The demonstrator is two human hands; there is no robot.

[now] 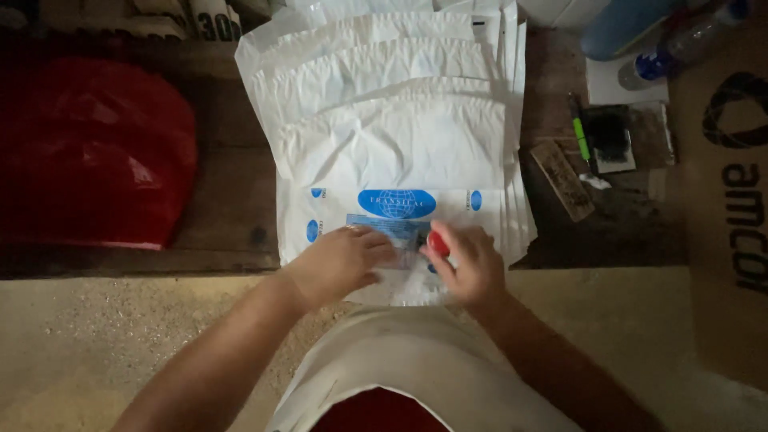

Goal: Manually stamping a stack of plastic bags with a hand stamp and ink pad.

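in the lower middle of the frame both hands work at the near edge of a stack of white plastic bags (392,136), which lie overlapped like shingles on a dark wooden table (228,208) and run up to the top of the frame. the left hand (340,262) lies palm down, fingers loosely bent and spread, pressing on the front bag (384,204), the one printed with a blue oval and small blue dots; it grips nothing that can be seen. the right hand (472,264), just beside it, is curled with thumb and fingers closed around a small red object (438,242), held against the bag's lower printed area; what the object is cannot be told. a clear, crinkled piece of plastic (408,286) shows between the two hands at the table's edge.

at the left of the frame sits a big red plastic bag (96,152), well apart from the hands. at the right of the stack, on the table, lie a green pen (579,132), a black ink pad (610,138) and a wooden block (564,180). in the upper right corner a clear bottle with a blue cap (680,44) lies beside a brown cardboard box (728,200). below the table is a pale, sandy floor (120,336).
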